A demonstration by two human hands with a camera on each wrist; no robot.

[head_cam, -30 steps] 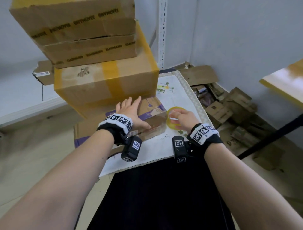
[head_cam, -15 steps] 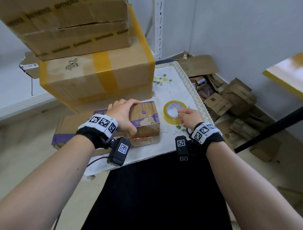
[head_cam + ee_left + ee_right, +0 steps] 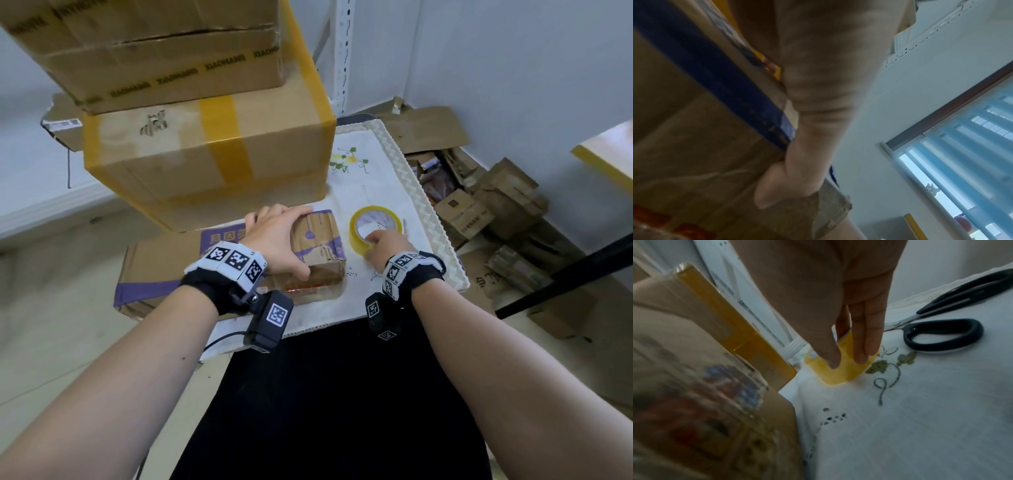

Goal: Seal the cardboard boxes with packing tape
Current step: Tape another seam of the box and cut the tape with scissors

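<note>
While the flaps were unsealed: the small purple-printed carton [image 3: 315, 246] was pinned to the white embroidered cloth [image 3: 370, 178] at 12 o'clock, close to the body.
Left hand [image 3: 277, 240]: was laid over the carton top, fingers curled over its far edge and thumb [image 3: 777, 186] pressed on the near side, judged to keep the carton steady.
Right hand [image 3: 388, 245]: was set on the yellow tape roll [image 3: 375, 228] at 1 o'clock, fingertips [image 3: 861, 353] pressed together against its outer wall, thumb hidden; a pick-up was judged likely.
Scissors [image 3: 945, 331]: were left on the cloth just beyond the roll.
Obstruction: taped brown boxes [image 3: 212, 161] were stacked at 11 o'clock, crowding the carton's far edge.
Floor at 2 o'clock: scrap cardboard [image 3: 479, 209] was piled.
</note>
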